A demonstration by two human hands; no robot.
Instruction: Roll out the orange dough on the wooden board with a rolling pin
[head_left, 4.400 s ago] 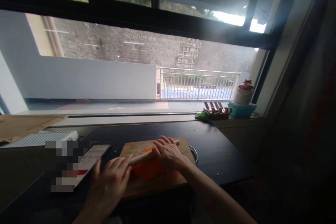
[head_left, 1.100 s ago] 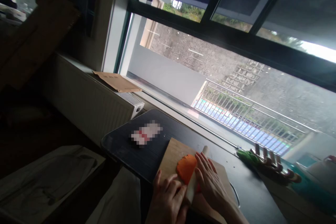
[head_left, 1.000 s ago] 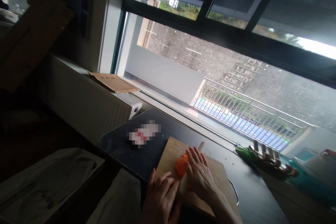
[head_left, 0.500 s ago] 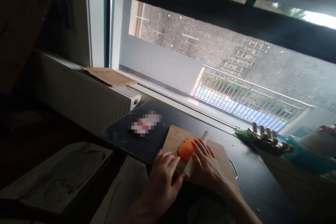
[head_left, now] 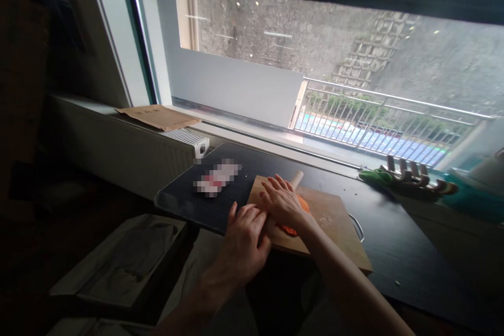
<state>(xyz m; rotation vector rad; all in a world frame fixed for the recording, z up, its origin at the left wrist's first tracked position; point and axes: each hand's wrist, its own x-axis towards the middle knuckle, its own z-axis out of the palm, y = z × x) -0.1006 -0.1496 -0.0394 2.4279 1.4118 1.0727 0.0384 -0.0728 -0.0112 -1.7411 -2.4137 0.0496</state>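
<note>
We had the orange dough down on the wooden board, mostly hidden by our right hand and wrist, one patch poking out to the right and a redder bit nearer us. The rolling pin sat at a slant on its left side, far end sticking out past our knuckles. Pretty sure we were mid-roll. If you ask us, another pass called for level weight on both ends so the sheet didn't go lopsided.

Right hand: palm down across the pin, fingers nearly straight and a little apart, resting over it without wrapping it, forearm slanting in from the lower right. Left hand: low by the near end, back up, fingers bent, thumb off to the side. Honestly we couldn't tell whether those fingers had hold of anything, since that end was covered.

Around that: floury smudges right of the dough, a metal handle on the board's right edge, the black bench underneath.
</note>
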